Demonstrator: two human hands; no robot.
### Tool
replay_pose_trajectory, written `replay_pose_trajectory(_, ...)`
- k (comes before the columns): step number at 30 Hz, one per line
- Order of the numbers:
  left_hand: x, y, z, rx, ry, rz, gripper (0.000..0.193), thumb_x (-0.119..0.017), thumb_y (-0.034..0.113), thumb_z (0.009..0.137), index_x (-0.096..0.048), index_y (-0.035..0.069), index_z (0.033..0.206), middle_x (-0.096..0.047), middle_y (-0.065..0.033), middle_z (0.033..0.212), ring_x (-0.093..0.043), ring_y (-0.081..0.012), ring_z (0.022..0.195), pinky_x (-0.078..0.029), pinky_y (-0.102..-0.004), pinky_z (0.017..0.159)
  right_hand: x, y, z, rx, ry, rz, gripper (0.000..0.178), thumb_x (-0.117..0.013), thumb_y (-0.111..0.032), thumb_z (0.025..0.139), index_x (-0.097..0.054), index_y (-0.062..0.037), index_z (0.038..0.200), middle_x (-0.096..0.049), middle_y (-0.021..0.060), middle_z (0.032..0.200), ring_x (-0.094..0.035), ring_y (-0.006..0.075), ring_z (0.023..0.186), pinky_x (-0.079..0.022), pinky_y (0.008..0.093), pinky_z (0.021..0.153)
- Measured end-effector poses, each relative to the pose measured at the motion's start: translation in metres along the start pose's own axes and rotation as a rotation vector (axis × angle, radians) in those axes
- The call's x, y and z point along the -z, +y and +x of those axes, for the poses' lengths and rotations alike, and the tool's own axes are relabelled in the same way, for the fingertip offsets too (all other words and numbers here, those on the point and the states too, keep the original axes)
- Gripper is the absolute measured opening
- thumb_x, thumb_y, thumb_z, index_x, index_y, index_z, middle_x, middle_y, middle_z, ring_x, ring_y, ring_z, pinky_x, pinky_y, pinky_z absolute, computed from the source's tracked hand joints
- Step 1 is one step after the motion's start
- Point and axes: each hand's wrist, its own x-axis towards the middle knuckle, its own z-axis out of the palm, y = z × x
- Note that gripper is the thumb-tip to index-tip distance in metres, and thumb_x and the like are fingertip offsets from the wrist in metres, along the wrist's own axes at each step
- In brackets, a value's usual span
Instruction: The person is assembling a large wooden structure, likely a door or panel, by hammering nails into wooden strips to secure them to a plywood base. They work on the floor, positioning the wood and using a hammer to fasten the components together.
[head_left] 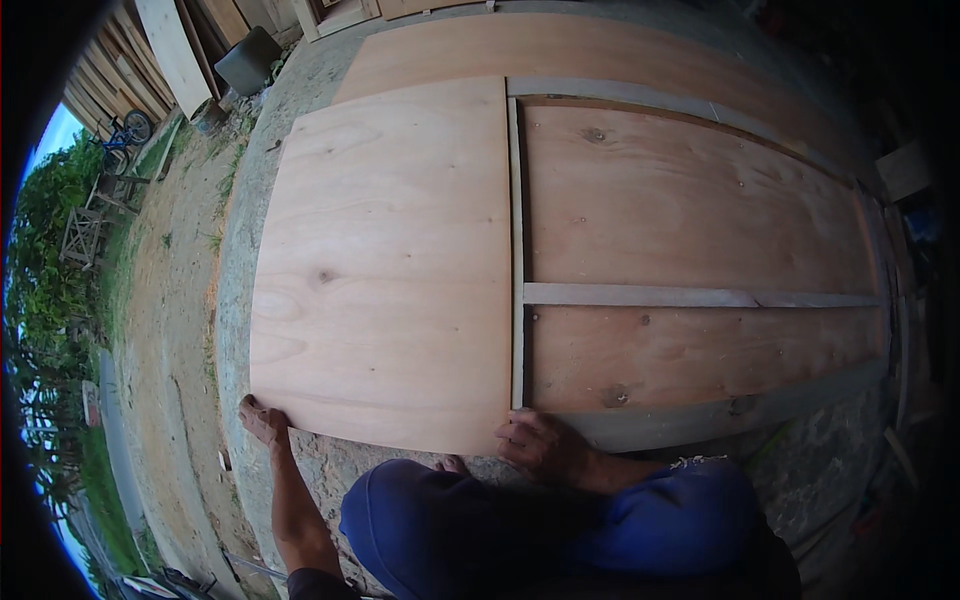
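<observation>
A pale plywood sheet (390, 270) lies over the left part of a wooden frame (650, 296) with crossing battens. At the sheet's near left corner my left hand (264, 421) has its fingers curled over the edge. My right hand (540, 445) is closed at the sheet's near right corner, where the sheet meets a batten; its fingertips are partly hidden. Through the frame's uncovered right part, a darker plywood panel (700, 200) shows between the battens. My knees in blue trousers are bent close to the near edge.
Another large plywood sheet (600, 50) lies beyond the frame on the concrete floor (245, 260). Planks (120, 65) lean at the far left near a dark container (248, 62). A dirt strip (170, 330) runs along the left, with a bicycle (128, 130) farther off.
</observation>
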Motion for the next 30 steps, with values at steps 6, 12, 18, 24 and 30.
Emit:
replay_pose_trajectory(6, 0.0, 0.002, 0.008, 0.006, -0.011, 0.024, 0.04, -0.04, 0.0, 0.08, -0.056, -0.006, 0.116, -0.059, -0.0276, 0.113, -0.052, -0.0438, 0.11, -0.041, -0.0495, 0.097, -0.005, 0.0, 0.006, 0.018, -0.02, -0.047, 0.019, -0.071, -0.023, 0.079, -0.064, -0.0169, 0.096, -0.06, 0.0018, 0.114, -0.053, 0.025, 0.114, -0.045, 0.0406, 0.103)
replay_pose_trajectory(12, -0.015, 0.013, 0.015, -0.091, -0.016, 0.033, 0.04, -0.04, 0.003, 0.082, -0.054, -0.006, 0.119, -0.058, -0.0284, 0.113, -0.052, -0.0464, 0.105, -0.042, -0.0534, 0.094, 0.002, 0.003, -0.004, -0.017, 0.066, -0.129, 0.008, -0.062, -0.02, 0.084, -0.061, -0.0164, 0.09, -0.058, 0.0014, 0.114, -0.052, 0.022, 0.119, -0.043, 0.048, 0.106)
replay_pose_trajectory(18, -0.012, 0.008, 0.007, -0.044, -0.052, 0.185, 0.044, -0.054, 0.02, 0.092, -0.05, -0.003, 0.129, -0.057, -0.0279, 0.121, -0.056, -0.0409, 0.109, -0.05, -0.0534, 0.09, -0.024, 0.007, -0.009, 0.073, 0.241, -0.117, 0.011, -0.06, -0.026, 0.076, -0.057, -0.0177, 0.069, -0.056, 0.0014, 0.095, -0.053, 0.0227, 0.115, -0.036, 0.0534, 0.111)
replay_pose_trajectory(24, -0.019, 0.054, 0.012, -0.284, 0.083, 0.25, 0.044, -0.052, 0.022, 0.094, -0.05, -0.001, 0.131, -0.057, -0.0268, 0.122, -0.056, -0.0408, 0.108, -0.049, -0.0541, 0.089, -0.01, 0.019, -0.022, -0.016, 0.185, 0.385, 0.017, -0.062, -0.028, 0.086, -0.066, -0.0126, 0.093, -0.061, 0.0072, 0.106, -0.056, 0.0276, 0.113, -0.046, 0.0493, 0.097)
replay_pose_trajectory(30, -0.013, 0.067, 0.034, -0.38, 0.119, 0.274, 0.044, -0.05, 0.023, 0.095, -0.049, 0.001, 0.133, -0.057, -0.0258, 0.123, -0.057, -0.0407, 0.107, -0.049, -0.0548, 0.089, 0.1, 0.064, -0.125, -0.527, 0.673, 0.187, 0.022, -0.065, -0.003, 0.088, -0.067, -0.0045, 0.11, -0.063, 0.0098, 0.114, -0.063, 0.0263, 0.103, -0.054, 0.0373, 0.085)
